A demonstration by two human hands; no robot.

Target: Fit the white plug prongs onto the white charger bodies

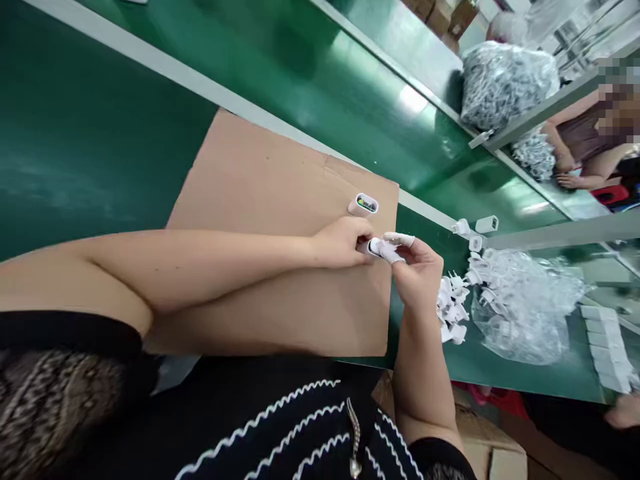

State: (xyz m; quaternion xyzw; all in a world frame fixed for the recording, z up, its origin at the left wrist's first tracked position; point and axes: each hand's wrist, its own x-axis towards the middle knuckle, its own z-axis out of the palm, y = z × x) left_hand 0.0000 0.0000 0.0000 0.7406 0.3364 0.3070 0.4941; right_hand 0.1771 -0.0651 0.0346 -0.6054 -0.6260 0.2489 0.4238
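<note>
My left hand (345, 243) is closed around a small white charger housing (369, 248), its open end facing right. Against that end, my right hand (416, 263) pinches a small white part (383, 249), perhaps a plug cap; the fingers partly hide it. White covers sit on the thumb and a fingertip of this hand. Just beyond my left hand, another white charger housing (364, 205) stands on the cardboard sheet (280, 193). A circuit board with green and yellow parts shows through its open top.
Right of my right arm lies a pile of white plug caps (453, 310), beside a clear plastic bag (525, 313). White boxes (606, 347) line up farther right. Across a metal rail, a co-worker's hands (570, 172) rest near a bag of small pieces (507, 83).
</note>
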